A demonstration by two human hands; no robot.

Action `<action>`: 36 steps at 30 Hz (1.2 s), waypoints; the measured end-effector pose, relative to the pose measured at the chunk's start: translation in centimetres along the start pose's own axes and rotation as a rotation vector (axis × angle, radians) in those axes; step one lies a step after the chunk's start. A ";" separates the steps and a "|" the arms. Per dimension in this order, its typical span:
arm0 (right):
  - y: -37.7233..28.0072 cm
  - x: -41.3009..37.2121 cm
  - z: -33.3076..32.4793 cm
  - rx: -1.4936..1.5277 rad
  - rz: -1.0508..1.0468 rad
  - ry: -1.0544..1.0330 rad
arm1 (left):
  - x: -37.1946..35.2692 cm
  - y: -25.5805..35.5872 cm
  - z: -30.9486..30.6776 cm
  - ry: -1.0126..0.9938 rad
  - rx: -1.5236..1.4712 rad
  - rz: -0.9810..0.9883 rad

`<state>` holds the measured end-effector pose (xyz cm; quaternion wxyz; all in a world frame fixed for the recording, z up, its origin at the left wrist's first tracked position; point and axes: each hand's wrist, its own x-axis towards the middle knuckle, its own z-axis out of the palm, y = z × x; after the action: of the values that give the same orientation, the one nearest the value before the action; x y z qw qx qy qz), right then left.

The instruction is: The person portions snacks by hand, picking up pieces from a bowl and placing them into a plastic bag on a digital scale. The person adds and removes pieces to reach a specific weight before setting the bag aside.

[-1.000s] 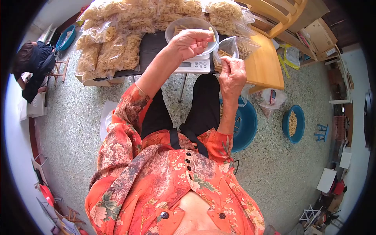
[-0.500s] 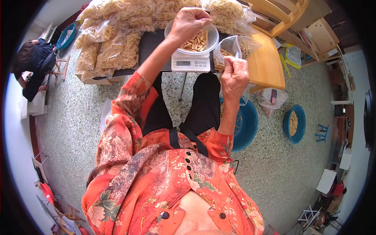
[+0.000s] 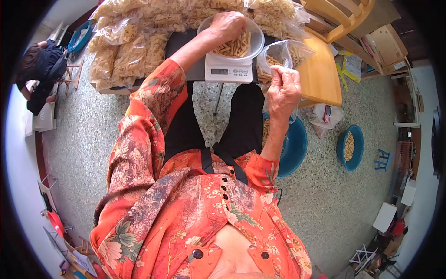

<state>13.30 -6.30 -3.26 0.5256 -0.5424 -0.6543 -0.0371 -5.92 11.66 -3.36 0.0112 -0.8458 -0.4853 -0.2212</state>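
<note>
My left hand (image 3: 227, 25) reaches into a clear bowl (image 3: 258, 43) of tan snack sticks (image 3: 238, 46), fingers curled down into the sticks. The bowl stands on a white digital scale (image 3: 227, 72) on a dark table (image 3: 183, 46). Just right of the scale, my right hand (image 3: 284, 89) pinches the rim of a clear plastic bag (image 3: 277, 55). The bag hangs open with some sticks inside.
Several filled bags of sticks (image 3: 125, 51) are piled on the table's left and back. A wooden table (image 3: 321, 76) stands at the right. On the floor are a blue basin (image 3: 293, 145) and a blue bowl (image 3: 349, 147). Another person (image 3: 39, 74) sits at the far left.
My left hand has gone from beside the bag's mouth up over the bowl and down into the sticks. My right hand with the bag has barely shifted.
</note>
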 end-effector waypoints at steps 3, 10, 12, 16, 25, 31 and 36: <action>0.1 -0.1 0.2 0.002 0.019 -0.014 | 0.8 0.4 0.4 0.092 0.081 0.084; 0.0 -0.1 0.2 -0.004 0.014 -0.025 | 0.9 -0.4 1.6 0.057 0.085 0.050; 0.0 -0.1 0.2 0.004 0.022 -0.022 | 0.1 0.3 0.0 0.100 -0.016 0.043; 0.2 -0.2 0.3 -0.008 0.025 -0.023 | -1.0 0.8 -2.7 0.242 -0.327 -0.031; 0.0 -0.3 0.7 0.020 0.054 -0.050 | -3.5 2.5 -3.6 -0.188 -1.883 -0.605; 0.0 -0.1 0.8 0.038 0.029 -0.046 | -3.5 7.1 -5.7 -0.155 -1.646 -0.428; 0.0 -0.2 0.9 0.046 0.038 -0.042 | -2.5 8.7 -6.2 -0.070 -1.136 -0.285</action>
<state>12.73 -5.92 -3.81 0.5247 -0.5432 -0.6555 -0.0009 -2.09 3.57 2.93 -0.4899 -0.6525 -0.3996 -0.4177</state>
